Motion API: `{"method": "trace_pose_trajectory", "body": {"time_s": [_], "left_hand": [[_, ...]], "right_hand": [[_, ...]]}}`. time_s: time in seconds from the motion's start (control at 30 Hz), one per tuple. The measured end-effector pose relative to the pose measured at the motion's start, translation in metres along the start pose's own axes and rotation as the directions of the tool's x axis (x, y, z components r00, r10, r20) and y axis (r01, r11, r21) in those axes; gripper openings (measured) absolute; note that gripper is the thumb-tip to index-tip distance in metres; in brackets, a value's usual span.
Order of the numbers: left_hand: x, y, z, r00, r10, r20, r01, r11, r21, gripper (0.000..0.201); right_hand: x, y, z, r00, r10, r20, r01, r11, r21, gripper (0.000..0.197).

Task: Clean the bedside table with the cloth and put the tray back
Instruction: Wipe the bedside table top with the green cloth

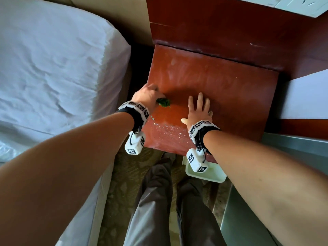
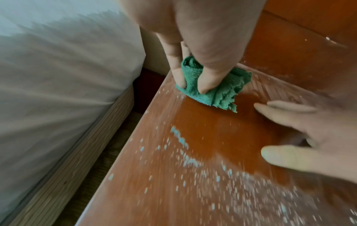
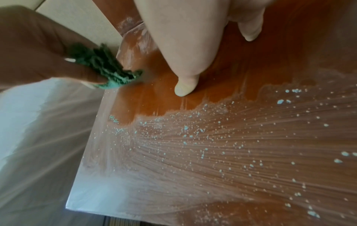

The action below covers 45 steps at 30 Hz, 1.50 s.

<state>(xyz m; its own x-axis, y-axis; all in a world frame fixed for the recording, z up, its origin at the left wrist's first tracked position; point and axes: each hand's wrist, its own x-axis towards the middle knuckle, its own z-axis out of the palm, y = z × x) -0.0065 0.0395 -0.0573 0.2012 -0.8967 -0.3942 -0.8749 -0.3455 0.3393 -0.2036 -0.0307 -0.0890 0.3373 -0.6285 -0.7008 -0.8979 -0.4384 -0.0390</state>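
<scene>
On the reddish worktop [image 1: 221, 89], the left hand [image 1: 147, 96] grips a bunched green cloth [image 1: 40, 102] at nine o'clock, the right hand [image 1: 198, 110] lies flat with fingers spread beside it, and a pale tray [image 1: 213, 176] sits on the floor at six o'clock.

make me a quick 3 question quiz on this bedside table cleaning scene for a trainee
1. True or false: the left hand grips the green cloth on the bedside table.
2. Where do the white specks lie thickest? A) near the table's front edge B) against the back panel C) on the bed
3. Fill in: the right hand rests ____ on the tabletop, holding nothing.

Key
1. True.
2. A; the middle of the top looks wiped.
3. Flat, fingers spread. The pale tray sits below the table's front edge.
</scene>
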Motion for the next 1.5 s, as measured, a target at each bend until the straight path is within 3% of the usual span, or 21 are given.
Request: {"method": "trace_pose_trajectory", "body": {"time_s": [0.1,0.3,0.53,0.73,0.9,1.0,1.1,1.17,1.5], "left_hand": [[0.019,-0.002,-0.006,1.000,-0.009,-0.030,0.010,0.999,0.041,0.043],[0.028,-0.008,0.000,0.994,-0.101,0.042,0.101,0.995,0.017,0.045],[-0.014,-0.026,0.008,0.991,-0.099,0.094,0.099,0.995,0.000,0.043],[-0.066,-0.031,0.026,0.975,-0.164,0.151,0.169,0.985,-0.022,0.043],[-0.080,-0.030,0.029,0.959,-0.130,0.251,0.129,0.991,0.020,0.044],[-0.072,-0.032,0.021,0.977,-0.113,0.181,0.117,0.993,-0.012,0.044],[-0.057,-0.031,0.012,0.986,-0.165,0.035,0.167,0.983,-0.072,0.043],[-0.046,-0.028,0.010,0.982,-0.191,0.000,0.190,0.976,-0.105,0.043],[-0.043,-0.018,0.027,0.979,-0.179,0.096,0.187,0.979,-0.079,0.044]], "right_hand": [[0.000,-0.001,0.000,1.000,0.010,0.005,-0.010,1.000,0.007,0.092],[0.001,-0.001,0.000,1.000,0.013,0.028,-0.013,1.000,-0.013,0.093],[-0.003,-0.002,0.003,1.000,0.000,-0.022,-0.001,1.000,-0.031,0.091],[-0.004,-0.001,0.005,0.999,-0.017,-0.038,0.016,1.000,-0.014,0.092],[-0.005,-0.001,0.006,0.998,-0.021,-0.057,0.019,0.999,-0.028,0.093],[-0.005,-0.001,0.006,0.998,-0.012,-0.053,0.010,0.999,-0.040,0.092],[-0.005,-0.001,0.006,0.998,-0.015,-0.055,0.012,0.998,-0.056,0.091],[-0.005,0.000,0.006,0.998,-0.015,-0.061,0.011,0.998,-0.057,0.090],[-0.005,0.000,0.007,0.997,-0.019,-0.075,0.017,0.999,-0.034,0.091]]}}
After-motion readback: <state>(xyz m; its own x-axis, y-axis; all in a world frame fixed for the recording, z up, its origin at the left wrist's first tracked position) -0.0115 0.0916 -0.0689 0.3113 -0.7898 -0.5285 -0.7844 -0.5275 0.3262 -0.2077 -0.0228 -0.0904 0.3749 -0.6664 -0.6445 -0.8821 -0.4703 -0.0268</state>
